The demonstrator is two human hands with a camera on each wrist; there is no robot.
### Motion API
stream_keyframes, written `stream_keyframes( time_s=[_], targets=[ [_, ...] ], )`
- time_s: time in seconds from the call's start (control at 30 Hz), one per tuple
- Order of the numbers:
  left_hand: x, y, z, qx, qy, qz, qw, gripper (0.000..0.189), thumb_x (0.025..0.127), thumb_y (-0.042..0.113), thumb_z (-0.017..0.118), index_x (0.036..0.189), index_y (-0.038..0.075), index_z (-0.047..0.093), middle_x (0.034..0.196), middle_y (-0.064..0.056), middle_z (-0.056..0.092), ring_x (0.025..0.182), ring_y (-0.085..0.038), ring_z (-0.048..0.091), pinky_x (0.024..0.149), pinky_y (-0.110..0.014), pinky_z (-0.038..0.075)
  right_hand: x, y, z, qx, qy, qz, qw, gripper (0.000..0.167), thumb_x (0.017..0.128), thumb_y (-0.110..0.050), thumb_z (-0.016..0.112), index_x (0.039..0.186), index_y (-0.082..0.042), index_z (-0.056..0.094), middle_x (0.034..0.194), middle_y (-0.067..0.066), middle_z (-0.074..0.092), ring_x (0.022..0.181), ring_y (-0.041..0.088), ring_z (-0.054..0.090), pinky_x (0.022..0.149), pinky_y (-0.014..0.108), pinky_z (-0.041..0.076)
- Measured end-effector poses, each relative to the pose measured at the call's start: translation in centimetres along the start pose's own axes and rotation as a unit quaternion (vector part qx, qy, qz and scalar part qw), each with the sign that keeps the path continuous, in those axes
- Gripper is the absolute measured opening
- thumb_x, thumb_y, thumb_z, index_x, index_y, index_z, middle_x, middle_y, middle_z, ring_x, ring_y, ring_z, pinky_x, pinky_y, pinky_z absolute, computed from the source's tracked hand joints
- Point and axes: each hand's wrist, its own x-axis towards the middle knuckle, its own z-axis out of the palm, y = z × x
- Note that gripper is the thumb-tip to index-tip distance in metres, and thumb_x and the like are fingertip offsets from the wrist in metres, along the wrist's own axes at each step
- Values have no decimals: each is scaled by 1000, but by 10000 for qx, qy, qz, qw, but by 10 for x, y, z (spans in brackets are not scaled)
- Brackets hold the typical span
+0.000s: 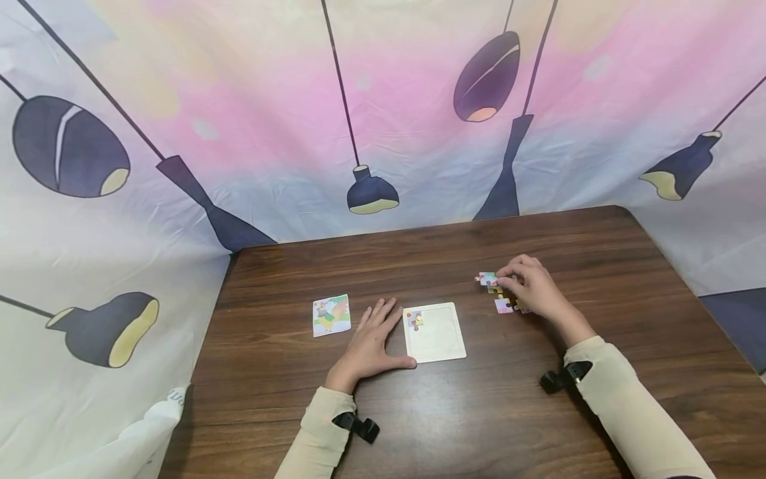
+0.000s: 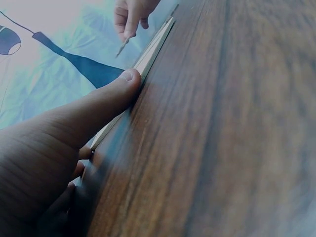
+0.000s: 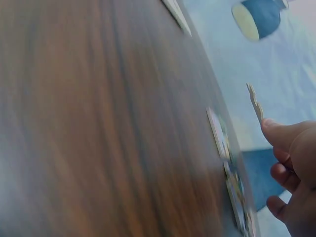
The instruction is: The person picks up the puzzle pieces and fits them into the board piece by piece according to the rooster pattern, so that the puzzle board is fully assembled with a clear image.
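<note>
My right hand point(image 1: 534, 287) pinches a jigsaw piece point(image 3: 255, 103) between thumb and fingers, lifted over the table in the right wrist view. Under and around that hand lie several loose jigsaw pieces point(image 1: 504, 305), some of them hidden by it. A pale square puzzle tray point(image 1: 439, 340) lies flat between the hands, with a small patch of puzzle point(image 1: 414, 320) in its upper left corner. My left hand point(image 1: 372, 340) rests spread at the tray's left side, its thumb point(image 2: 111, 98) against the near left corner.
Left of the left hand is a square picture card point(image 1: 331, 315) printed with a colourful figure. All of it lies on a dark wooden table point(image 1: 479, 419). A printed cloth point(image 1: 269, 133) with lamp shapes hangs behind the far edge.
</note>
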Motion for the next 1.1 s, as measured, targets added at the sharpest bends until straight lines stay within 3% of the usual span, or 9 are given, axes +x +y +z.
stream_keyframes(
  time_s=[0.3,0.8,1.1],
  targets=[
    [0,0,0,15,-29,7,10000,112,80,61,86,165,8,36,175,-11,22,163,-32,10,132,-54,8,-5,-33,26,352,-403,7,9986,7,96,-5,77,103,-7,80,103,7,63,97,26,51,76,39,42],
    [0,0,0,-2,-75,-64,10000,111,81,60,86,165,8,35,175,-11,20,163,-31,9,132,-53,7,-6,-63,66,511,-1096,-357,9920,4,99,-13,76,100,-13,80,103,-3,61,99,20,53,83,41,46],
    [1,0,0,31,-43,31,10000,111,82,61,85,165,7,35,175,-12,20,163,-33,10,131,-54,9,-2,-68,81,50,-1169,-702,9906,5,95,-12,81,99,-15,80,102,-3,61,98,21,54,85,45,40]
  ],
)
